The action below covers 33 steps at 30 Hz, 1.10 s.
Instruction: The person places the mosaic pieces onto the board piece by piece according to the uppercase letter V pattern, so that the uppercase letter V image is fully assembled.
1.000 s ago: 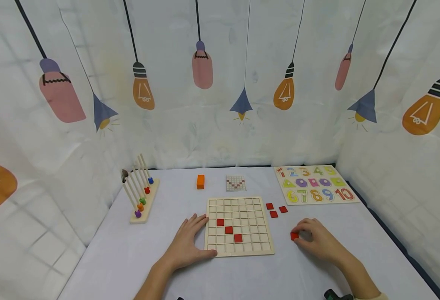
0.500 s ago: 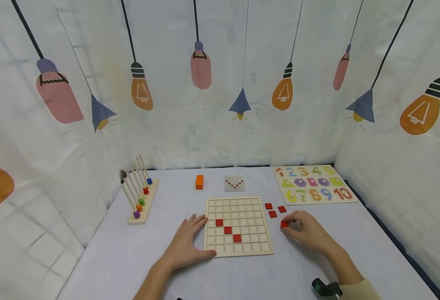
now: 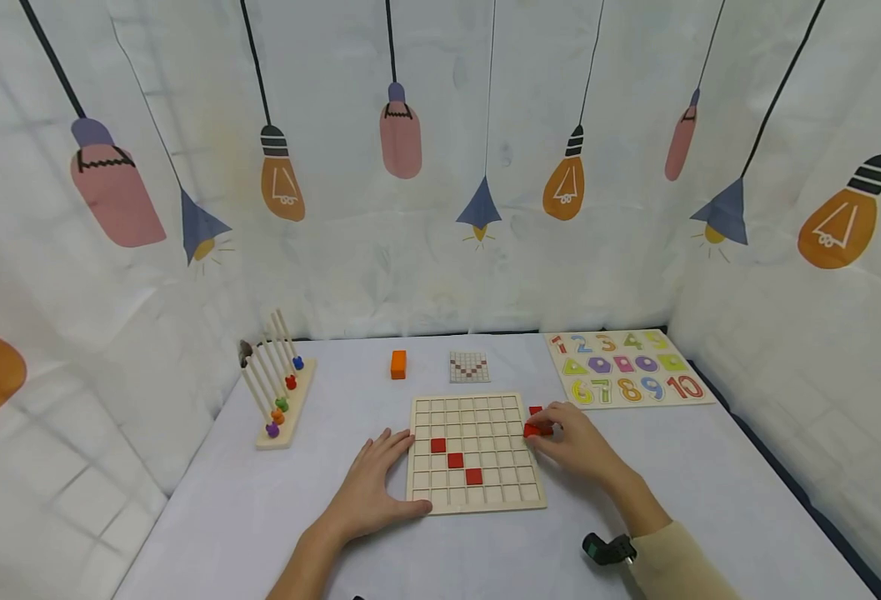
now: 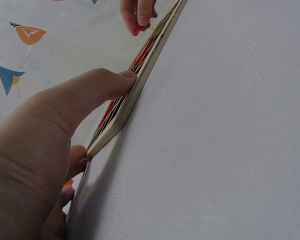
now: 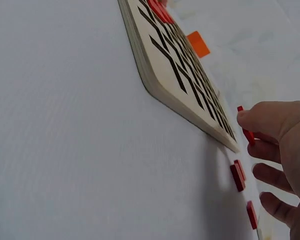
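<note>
A wooden grid board [image 3: 506, 500] lies on the white table, with three red square tiles in a diagonal line in its cells, one of them a red tile [image 3: 455, 460]. My left hand [image 3: 372, 492] lies spread at the board's near left corner. Its thumb [image 4: 121, 82] rests on the front rim and its fingertips touch the left edge. My right hand [image 3: 578, 446] pinches another red tile [image 5: 247, 134] between thumb and index finger, at the board's right edge. Loose red tiles [image 5: 238, 176] lie on the table under that hand, partly hidden by it in the head view.
A small pattern card [image 3: 469, 367] and an orange block [image 3: 398, 364] lie behind the board. To the left stands a peg rack [image 3: 290, 404] with coloured beads. A number and shape puzzle board [image 3: 631, 367] lies at the back right.
My right hand has moved left and away from me with the pinched red tile, from the table at the right to the board's right edge. My left hand has stayed at the corner.
</note>
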Tool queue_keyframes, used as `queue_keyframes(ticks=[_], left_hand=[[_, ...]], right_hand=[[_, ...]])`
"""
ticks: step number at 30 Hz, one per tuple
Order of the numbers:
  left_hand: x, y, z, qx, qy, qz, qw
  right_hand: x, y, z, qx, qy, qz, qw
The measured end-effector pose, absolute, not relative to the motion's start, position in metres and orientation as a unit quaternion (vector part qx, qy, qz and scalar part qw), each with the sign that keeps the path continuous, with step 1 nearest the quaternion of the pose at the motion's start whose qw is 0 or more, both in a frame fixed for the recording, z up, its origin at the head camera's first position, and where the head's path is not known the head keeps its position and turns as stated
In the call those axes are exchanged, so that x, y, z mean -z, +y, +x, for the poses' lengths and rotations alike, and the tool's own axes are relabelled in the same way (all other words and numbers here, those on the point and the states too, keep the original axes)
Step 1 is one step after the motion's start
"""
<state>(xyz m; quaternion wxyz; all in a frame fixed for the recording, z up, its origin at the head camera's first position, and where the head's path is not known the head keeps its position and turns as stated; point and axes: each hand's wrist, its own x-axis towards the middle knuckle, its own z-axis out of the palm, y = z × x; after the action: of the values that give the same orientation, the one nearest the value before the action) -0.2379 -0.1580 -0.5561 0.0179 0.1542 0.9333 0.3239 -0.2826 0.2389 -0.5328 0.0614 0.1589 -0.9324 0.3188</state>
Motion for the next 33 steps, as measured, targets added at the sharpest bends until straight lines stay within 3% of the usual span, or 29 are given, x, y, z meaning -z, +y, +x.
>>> queue_keyframes(ticks=[10,33], left_hand=[[0.556,-0.158,-0.238,-0.323,0.934,0.149,0.019],[0.552,-0.158,-0.237,-0.322,0.933,0.156,0.021]], right_hand=[[0.528,0.193,-0.293,-0.349,-0.921,0.17,0.033],[0.524,0.121,-0.307,-0.315,-0.919,0.233,0.039]])
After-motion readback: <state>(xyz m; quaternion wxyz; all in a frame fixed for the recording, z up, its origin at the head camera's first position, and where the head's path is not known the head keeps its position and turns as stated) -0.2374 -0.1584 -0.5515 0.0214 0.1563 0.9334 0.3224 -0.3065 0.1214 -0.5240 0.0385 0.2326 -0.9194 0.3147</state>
